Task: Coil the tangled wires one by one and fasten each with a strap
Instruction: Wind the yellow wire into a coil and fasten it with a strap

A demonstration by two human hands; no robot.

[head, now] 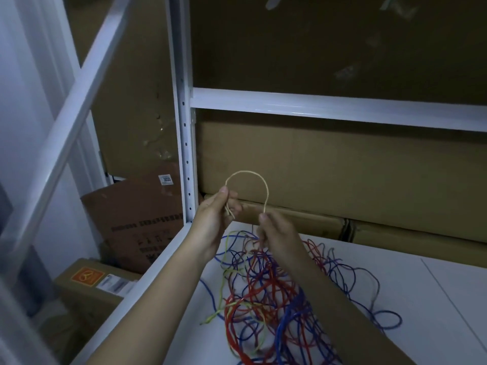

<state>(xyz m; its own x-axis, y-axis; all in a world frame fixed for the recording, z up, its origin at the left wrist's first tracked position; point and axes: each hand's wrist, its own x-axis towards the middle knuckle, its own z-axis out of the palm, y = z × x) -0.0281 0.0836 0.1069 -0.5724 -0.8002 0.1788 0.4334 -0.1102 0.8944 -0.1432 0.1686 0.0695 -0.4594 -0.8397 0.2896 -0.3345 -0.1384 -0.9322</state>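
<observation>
left hand (220, 209): raised above the shelf, thumb and fingers pinching the short end of a pale wire (247, 173); a stub pokes out below the fingers
right hand (274, 227): fingers pinching the other leg of the same pale wire, just right of the left hand
pale wire: arches up between the two hands in one open loop; its tail drops from the right hand toward the pile, lower run lost among the other strands
tangle (276, 293): red, blue and yellow-green wires heaped loose on the white shelf (434, 299), below and in front of both hands, partly under the right forearm
coiled bundles: none in view
straps: none in view; can't tell where they're kept
progress: early by the look of it. One wire being singled out, first loop just forming, no full coil yet
left to do: finish winding the pale wire, strap it, then repeat for every strand in the heap
risk: tail looks caught in the pile, likely to drag neighbours up
background: cardboard boxes (329, 164) behind the white rack post (185, 143)
</observation>
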